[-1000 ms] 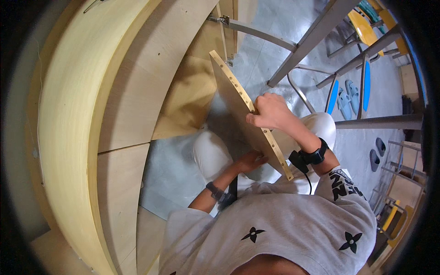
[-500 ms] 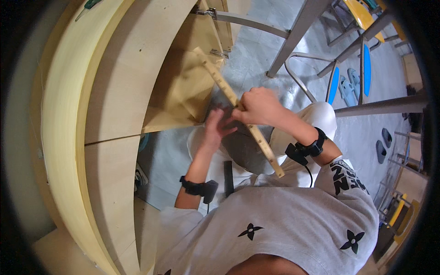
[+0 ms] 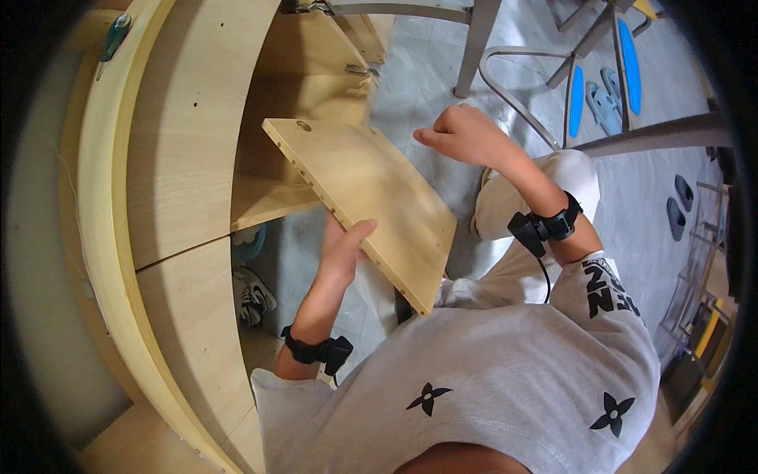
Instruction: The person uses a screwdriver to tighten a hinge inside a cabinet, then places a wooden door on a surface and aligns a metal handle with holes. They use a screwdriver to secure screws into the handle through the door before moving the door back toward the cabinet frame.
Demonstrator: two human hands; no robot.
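A pale wooden board (image 3: 387, 205) hangs tilted over my lap, its broad face showing. Small holes dot its near-left edge, and a round hole marks its far-left corner. My left hand (image 3: 345, 249) grips that left edge, thumb on top and the other fingers hidden underneath. Beyond the board's right side, my right hand (image 3: 464, 136) is raised and apart from it. Its fingers are curled, and whatever they may hold is hidden. Ahead stands an open wooden cabinet (image 3: 288, 178) with metal hinges (image 3: 362, 70).
A green-handled screwdriver (image 3: 117, 38) lies on the cabinet's top at the far left. Grey metal table legs (image 3: 478, 47) stand ahead. Blue-padded seats (image 3: 628, 63), light-blue slippers (image 3: 604, 109) and dark slippers (image 3: 677, 217) are to the right. A shoe (image 3: 254, 296) sits low at the left.
The board has turned from edge-on to show its broad face. My left hand has taken hold of its edge, while my right hand has come off it and moved away.
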